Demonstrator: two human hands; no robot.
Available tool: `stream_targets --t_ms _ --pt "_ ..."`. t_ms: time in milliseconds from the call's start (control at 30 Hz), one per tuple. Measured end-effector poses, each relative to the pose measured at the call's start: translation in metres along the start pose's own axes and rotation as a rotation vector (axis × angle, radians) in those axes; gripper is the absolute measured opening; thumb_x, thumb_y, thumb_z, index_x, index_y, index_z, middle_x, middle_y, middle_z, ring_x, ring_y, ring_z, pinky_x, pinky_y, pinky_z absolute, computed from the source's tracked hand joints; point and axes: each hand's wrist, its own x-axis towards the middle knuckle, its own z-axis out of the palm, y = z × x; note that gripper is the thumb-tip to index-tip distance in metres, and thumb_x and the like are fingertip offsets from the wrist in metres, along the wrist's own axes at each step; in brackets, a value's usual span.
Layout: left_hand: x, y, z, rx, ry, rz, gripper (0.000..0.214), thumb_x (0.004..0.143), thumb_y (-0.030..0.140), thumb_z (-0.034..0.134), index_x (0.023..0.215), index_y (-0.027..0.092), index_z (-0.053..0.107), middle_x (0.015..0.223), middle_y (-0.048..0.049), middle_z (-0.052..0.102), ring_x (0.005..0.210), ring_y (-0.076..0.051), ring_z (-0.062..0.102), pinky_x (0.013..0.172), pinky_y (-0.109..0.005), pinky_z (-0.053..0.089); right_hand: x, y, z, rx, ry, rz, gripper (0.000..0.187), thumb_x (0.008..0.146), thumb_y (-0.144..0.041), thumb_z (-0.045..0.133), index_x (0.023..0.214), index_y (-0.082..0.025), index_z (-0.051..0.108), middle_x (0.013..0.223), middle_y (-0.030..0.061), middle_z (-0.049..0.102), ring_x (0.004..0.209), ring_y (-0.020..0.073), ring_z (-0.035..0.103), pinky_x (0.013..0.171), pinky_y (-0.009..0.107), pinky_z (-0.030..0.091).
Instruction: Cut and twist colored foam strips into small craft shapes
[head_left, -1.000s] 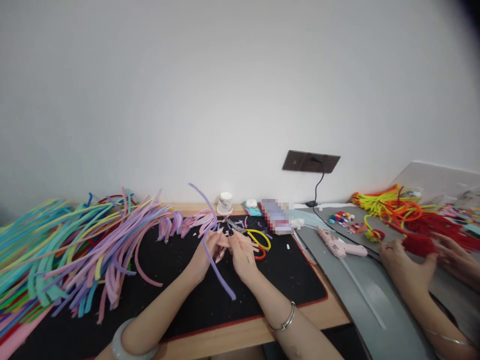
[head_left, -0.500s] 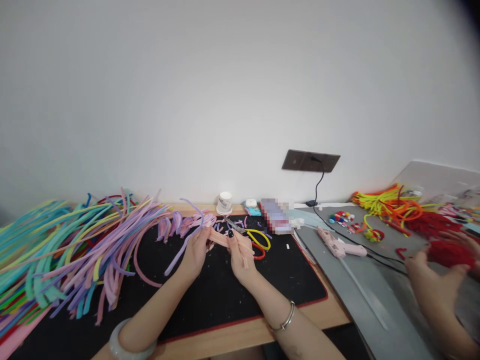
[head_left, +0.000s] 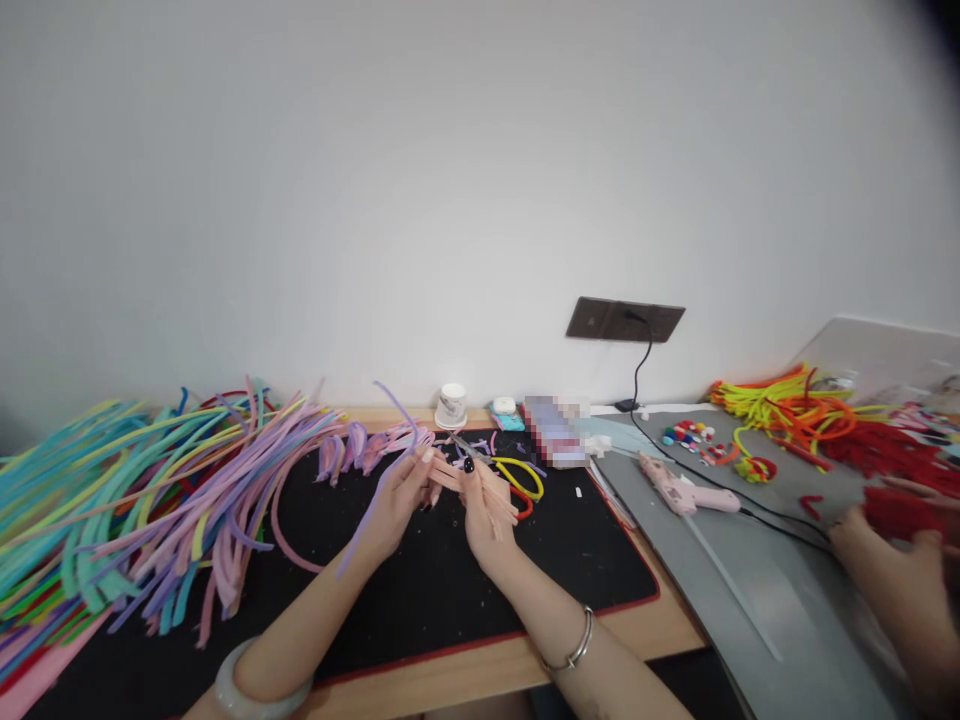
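Pale wall (head_left: 360, 200) fills the upper frame, smooth & matte; below it a wooden desk (head_left: 420, 690) carries a black mat (head_left: 585, 565) w/ red edge. At lower ctr. of the frame, the pink strips (head_left: 495, 500) are held above the mat. Left grip (head_left: 396, 500) pinches their left end betw. thumb & fingers; right grip (head_left: 484, 520) presses its thumb on them nearer the other end, where loose tips fan out.

These strips look fuzzy & narrow; prob. very light, soft, bendable, not slippery, though hard squeezing may flatten the pile. Best hold, I think: across the whole bundle, close to mid., so tips stay aligned. One purple stem (head_left: 360, 530) curves by the left wrist; cannot tell if it is pinched too.

Left of frame: heap of long plush stems (head_left: 225, 470), pastel, arching. Right of ctr.: scissors (head_left: 538, 482) w/ smooth yellow loop, then pink glue gun (head_left: 686, 492), apparently hard plastic.
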Motion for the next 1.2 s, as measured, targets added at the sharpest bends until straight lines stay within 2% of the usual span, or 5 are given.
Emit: stream_targets --t_ms 333,733,867,1000,1200 --pt "0.008 0.006 -0.011 -0.278 0.139 -0.101 0.031 0.073 0.043 0.068 0.075 0.013 0.061 0.058 0.004 0.051 0.044 -0.004 0.034 0.044 -0.018 0.029 -0.002 -0.007 0.002 -0.016 -0.067 -0.113 0.033 0.092 -0.032 0.033 0.062 -0.021 0.036 0.058 -0.0017 0.039 0.052 0.0125 0.036 0.054 0.027 0.031" --pt "0.004 0.004 -0.012 -0.081 -0.007 -0.175 0.032 0.073 0.043 0.068 0.087 0.014 0.066 0.064 -0.0001 0.059 0.059 -0.011 0.056 0.059 -0.022 0.046 0.012 -0.003 -0.009 0.08 0.028 0.035 0.033 0.09 -0.037 0.037 0.062 -0.02 0.043 0.061 0.0009 0.053 0.057 0.0143 0.048 0.057 0.026 0.04" --pt "0.009 0.012 -0.021 0.093 0.043 -0.053 0.027 0.074 0.042 0.065 0.071 0.015 0.064 0.06 0.0 0.058 0.056 -0.012 0.052 0.054 -0.022 0.043 0.024 -0.002 -0.026 0.059 -0.376 -0.016 0.022 0.083 -0.028 0.049 0.063 -0.017 0.048 0.061 -0.0023 0.05 0.055 0.0106 0.045 0.054 0.022 0.039" --pt "0.017 0.016 -0.033 0.355 -0.004 0.104 0.025 0.074 0.038 0.063 0.06 0.018 0.064 0.052 0.0004 0.056 0.052 -0.014 0.05 0.052 -0.023 0.04 0.039 0.006 -0.044 0.178 -0.846 0.289 0.01 0.077 -0.021 0.052 0.085 -0.016 0.056 0.071 -0.0013 0.06 0.049 0.0079 0.05 0.044 0.018 0.039" --pt "0.015 0.009 -0.029 0.472 -0.237 0.047 0.016 0.074 0.032 0.063 0.077 0.018 0.069 0.054 -0.0004 0.06 0.05 -0.015 0.055 0.052 -0.024 0.042 0.037 0.011 -0.039 0.206 -0.771 0.462 0.033 0.085 -0.039 0.047 0.07 -0.012 0.058 0.053 -0.0011 0.057 0.033 0.004 0.035 0.032 0.016 0.022"
